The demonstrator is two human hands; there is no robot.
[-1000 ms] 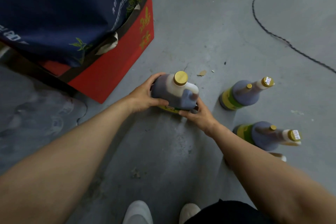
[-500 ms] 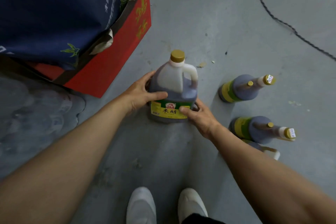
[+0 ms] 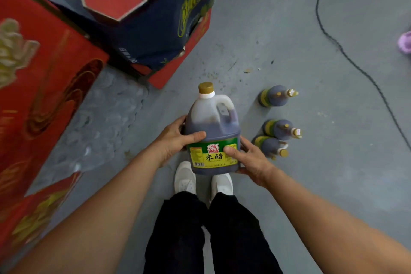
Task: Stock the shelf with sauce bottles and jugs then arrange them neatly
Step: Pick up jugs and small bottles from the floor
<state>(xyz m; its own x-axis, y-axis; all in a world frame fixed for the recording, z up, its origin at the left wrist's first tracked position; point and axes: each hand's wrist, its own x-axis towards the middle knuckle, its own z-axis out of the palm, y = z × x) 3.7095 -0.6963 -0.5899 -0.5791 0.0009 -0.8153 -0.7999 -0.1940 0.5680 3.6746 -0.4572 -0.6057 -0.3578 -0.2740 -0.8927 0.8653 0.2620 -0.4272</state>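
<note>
I hold a dark vinegar jug (image 3: 211,127) with a gold cap, white handle and green-yellow label, lifted off the grey floor above my white shoes. My left hand (image 3: 175,140) grips its left side with the thumb across the front. My right hand (image 3: 249,160) grips its right side and lower corner, thumb on the label. Three more dark jugs stand on the floor to the right: a far jug (image 3: 274,95), a middle jug (image 3: 279,129) and a near jug (image 3: 268,145) partly behind my right hand. No shelf is in view.
Stacked red and navy cartons (image 3: 144,18) fill the upper left, with a large red box (image 3: 40,95) at the left edge. A black cable (image 3: 347,55) snakes over the floor at the right. A purple object (image 3: 405,43) sits at the far right edge.
Both hands have raised the jug off the floor and brought it toward my body. The view has risen, so my legs and the cartons show more.
</note>
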